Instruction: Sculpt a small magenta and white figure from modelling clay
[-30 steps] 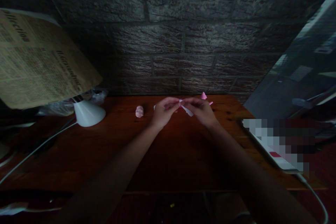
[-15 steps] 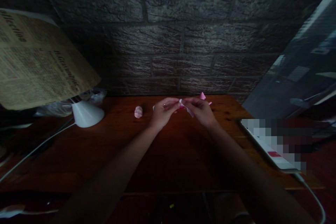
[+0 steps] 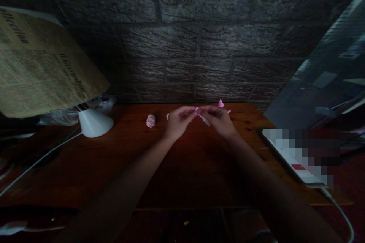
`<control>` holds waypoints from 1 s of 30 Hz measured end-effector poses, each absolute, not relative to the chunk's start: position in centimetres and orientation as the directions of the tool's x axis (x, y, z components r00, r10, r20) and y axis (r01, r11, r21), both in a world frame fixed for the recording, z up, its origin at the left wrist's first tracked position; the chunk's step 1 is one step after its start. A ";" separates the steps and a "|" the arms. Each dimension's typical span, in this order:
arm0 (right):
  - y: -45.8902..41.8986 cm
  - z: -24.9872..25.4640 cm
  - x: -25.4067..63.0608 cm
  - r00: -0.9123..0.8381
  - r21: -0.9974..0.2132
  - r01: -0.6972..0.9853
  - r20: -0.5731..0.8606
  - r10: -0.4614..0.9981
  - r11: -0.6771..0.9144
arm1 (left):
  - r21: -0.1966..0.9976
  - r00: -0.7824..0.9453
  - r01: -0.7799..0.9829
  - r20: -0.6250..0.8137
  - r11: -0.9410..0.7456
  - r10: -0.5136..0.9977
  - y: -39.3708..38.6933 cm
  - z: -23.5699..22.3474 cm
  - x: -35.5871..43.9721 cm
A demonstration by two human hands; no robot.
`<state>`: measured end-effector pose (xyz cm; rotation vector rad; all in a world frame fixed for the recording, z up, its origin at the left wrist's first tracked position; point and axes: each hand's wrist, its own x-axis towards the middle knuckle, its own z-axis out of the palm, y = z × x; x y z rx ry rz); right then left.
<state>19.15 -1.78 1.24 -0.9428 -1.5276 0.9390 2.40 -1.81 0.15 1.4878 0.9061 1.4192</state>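
Observation:
Over the far part of a dark wooden table, my left hand and my right hand meet fingertip to fingertip. Both pinch a narrow white paper strip with a pink side, held between them just above the wood. A small pink rolled piece lies on the table to the left of my left hand. Another pink folded piece peeks out behind my right hand near the wall.
A white cone-shaped lamp base with a cable stands at the left, under a newsprint-patterned shade. A laptop with an open dark screen sits at the right edge. A dark brick wall closes the back.
The hands stay almost in place; the fingers have shifted slightly on the strip, whose free end has tilted a little.

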 end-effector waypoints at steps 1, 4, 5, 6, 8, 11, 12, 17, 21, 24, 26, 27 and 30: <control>-1.8 1.3 19.2 -0.120 -0.919 0.108 0.368 0.922 0.380 | 0.929 0.102 -0.061 0.368 -0.364 0.924 -1.8 0.2 2.4; -1.8 1.4 19.2 -0.119 -0.917 0.135 0.361 0.925 0.376 | 0.927 0.132 -0.071 0.374 -0.367 0.918 -1.8 0.2 2.4; -1.8 1.4 19.2 -0.125 -0.920 0.125 0.358 0.925 0.373 | 0.926 0.131 -0.073 0.376 -0.370 0.917 -1.7 0.1 2.3; -1.8 1.3 19.1 -0.127 -0.923 0.107 0.355 0.926 0.368 | 0.925 0.125 -0.074 0.380 -0.374 0.916 -1.7 0.1 2.3; -1.8 1.3 19.1 -0.126 -0.930 0.082 0.347 0.929 0.358 | 0.921 0.109 -0.071 0.389 -0.383 0.915 -1.6 0.0 2.3; -1.9 1.4 19.0 -0.113 -0.935 0.094 0.332 0.936 0.343 | 0.916 0.086 -0.055 0.401 -0.398 0.912 -1.5 -0.1 2.4; -1.9 1.4 19.0 -0.114 -0.938 0.096 0.322 0.940 0.333 | 0.916 0.080 -0.053 0.402 -0.399 0.912 -1.5 -0.1 2.4; -1.8 1.3 19.0 -0.116 -0.955 0.070 0.279 0.953 0.288 | 0.919 0.053 -0.049 0.392 -0.390 0.918 -1.6 0.0 2.5; -1.7 1.1 19.1 -0.122 -0.949 0.043 0.305 0.944 0.312 | 0.918 0.075 -0.033 0.397 -0.395 0.915 -1.6 0.0 2.5; -1.7 1.2 19.1 -0.131 -0.946 0.023 0.318 0.939 0.323 | 0.923 0.124 -0.077 0.383 -0.376 0.915 -1.6 0.0 2.4; -1.7 1.2 19.1 -0.137 -0.943 0.032 0.324 0.936 0.331 | 0.928 0.147 -0.101 0.371 -0.360 0.917 -1.6 0.0 2.4; -1.7 1.2 19.1 -0.139 -0.943 0.034 0.325 0.935 0.332 | 0.928 0.146 -0.104 0.369 -0.357 0.918 -1.6 0.1 2.4; -1.6 1.1 19.1 -0.140 -0.948 0.014 0.313 0.940 0.318 | 0.926 0.111 -0.090 0.375 -0.366 0.920 -1.6 0.1 2.4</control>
